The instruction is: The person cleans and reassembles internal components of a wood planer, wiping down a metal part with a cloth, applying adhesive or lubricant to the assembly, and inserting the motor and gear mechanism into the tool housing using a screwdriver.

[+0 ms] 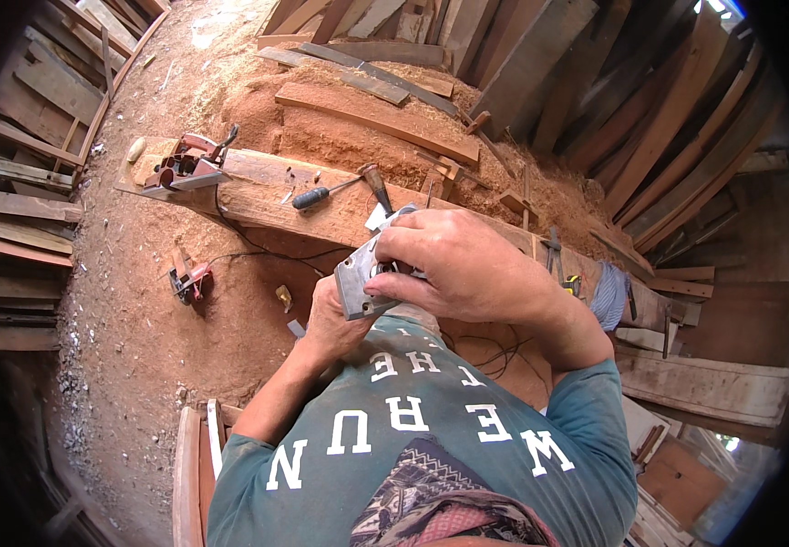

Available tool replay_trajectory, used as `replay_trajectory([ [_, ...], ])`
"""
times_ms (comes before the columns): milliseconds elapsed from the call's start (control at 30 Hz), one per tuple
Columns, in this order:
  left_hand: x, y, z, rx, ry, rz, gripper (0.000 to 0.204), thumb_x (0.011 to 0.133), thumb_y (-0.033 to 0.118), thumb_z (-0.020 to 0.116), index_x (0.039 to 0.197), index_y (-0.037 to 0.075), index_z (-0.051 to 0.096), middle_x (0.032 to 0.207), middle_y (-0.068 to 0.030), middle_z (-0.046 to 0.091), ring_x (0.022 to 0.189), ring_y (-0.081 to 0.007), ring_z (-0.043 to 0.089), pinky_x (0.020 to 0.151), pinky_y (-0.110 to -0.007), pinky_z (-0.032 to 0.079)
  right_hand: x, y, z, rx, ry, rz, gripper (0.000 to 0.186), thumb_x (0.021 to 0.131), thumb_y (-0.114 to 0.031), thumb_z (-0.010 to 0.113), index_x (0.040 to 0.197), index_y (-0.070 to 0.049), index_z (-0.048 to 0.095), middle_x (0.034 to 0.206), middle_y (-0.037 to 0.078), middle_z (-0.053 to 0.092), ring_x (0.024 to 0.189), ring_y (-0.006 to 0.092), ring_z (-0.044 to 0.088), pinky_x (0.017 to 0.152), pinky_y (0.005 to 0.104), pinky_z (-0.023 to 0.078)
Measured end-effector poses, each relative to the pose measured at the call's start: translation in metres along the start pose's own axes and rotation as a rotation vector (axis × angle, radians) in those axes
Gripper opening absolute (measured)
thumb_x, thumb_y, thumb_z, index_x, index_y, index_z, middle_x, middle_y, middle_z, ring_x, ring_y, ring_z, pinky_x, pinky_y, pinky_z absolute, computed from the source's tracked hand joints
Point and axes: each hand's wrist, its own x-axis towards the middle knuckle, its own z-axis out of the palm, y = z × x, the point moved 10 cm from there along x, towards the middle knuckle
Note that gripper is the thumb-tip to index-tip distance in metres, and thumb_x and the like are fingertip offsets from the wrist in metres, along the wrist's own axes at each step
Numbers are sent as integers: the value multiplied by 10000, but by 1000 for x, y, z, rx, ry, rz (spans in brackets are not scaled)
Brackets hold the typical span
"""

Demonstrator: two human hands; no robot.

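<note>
Holding a metal tool (354, 284) near the view's centre, the right hand (463, 255) is gripping its three-o'clock side with curled fingers; the left hand (323, 326) is touching its seven-o'clock side, finger grip hidden. A screwdriver (312, 197) is lying toward eleven o'clock on a beam (262, 170).

A hand could have passed over the open stretch of thick plank (256, 169) between the planer (189, 169) and the screwdriver (310, 198); farther right, a wooden-handled tool (377, 187) and the right hand (463, 251) blocked the way.
</note>
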Motion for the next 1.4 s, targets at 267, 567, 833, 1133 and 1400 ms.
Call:
replay_trajectory([
  [267,-5,-9,-8,51,14,-63,294,921,121,840,1186,35,744,1029,-81,801,910,-134,742,801,-318,588,4,-11,-7,51,61,-80,271,970,-219,765,1138,-17,699,995,148,723,939,354,705,853,436,560],
  [567,-5,-5,-17,-33,36,-70,314,912,95,831,1214,46,757,1110,-77,813,1018,-135,755,904,-330,596,1,10,-16,46,236,16,187,1004,-196,730,1012,-9,715,956,166,702,913,357,685,797,449,535],
  [833,-8,-21,-30,2,82,-166,285,909,85,818,1180,21,756,1042,-86,813,947,-131,751,848,-324,589,12,-2,6,-48,141,-51,346,1016,-359,706,1022,-16,661,963,178,674,969,387,661,849,480,519],
  [1133,-3,9,-42,222,127,-123,304,856,46,783,1154,25,726,1001,-161,784,915,-265,782,831,-369,592,21,19,22,24,32,71,320,1068,-337,631,1049,-20,664,936,197,664,931,395,665,814,494,520],
  [1400,-10,7,-39,470,136,-56,249,829,102,812,1039,35,696,894,-199,730,838,-411,732,735,-438,575,15,22,27,-47,-21,191,393,1089,-384,566,948,-40,694,818,208,723,827,429,721,745,545,548],
])
